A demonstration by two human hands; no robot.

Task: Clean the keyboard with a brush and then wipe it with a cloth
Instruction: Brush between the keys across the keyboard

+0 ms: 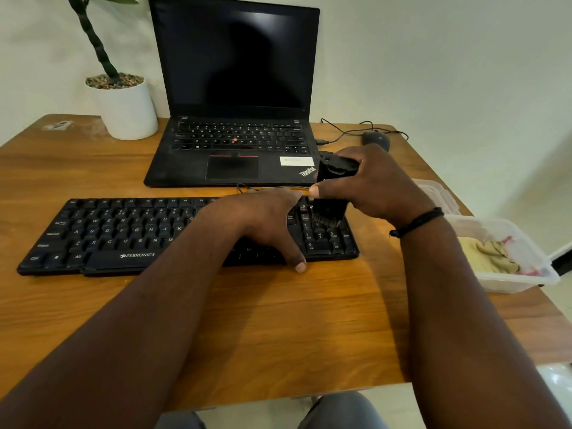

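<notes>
A black keyboard (123, 233) lies across the wooden table (278, 320) in front of me. My left hand (266, 221) lies flat on its right half, thumb hanging over the front edge. My right hand (374, 184) grips a black brush (331, 193) held upright, with its bristles down on the number pad at the keyboard's right end. A beige cloth (486, 252) lies in a clear plastic box (523, 280) at the table's right edge.
An open black laptop (235, 88) stands behind the keyboard. A white plant pot (127, 109) is at the back left, a black mouse (376, 140) with its cable at the back right. A clear lid (436, 193) lies behind the box.
</notes>
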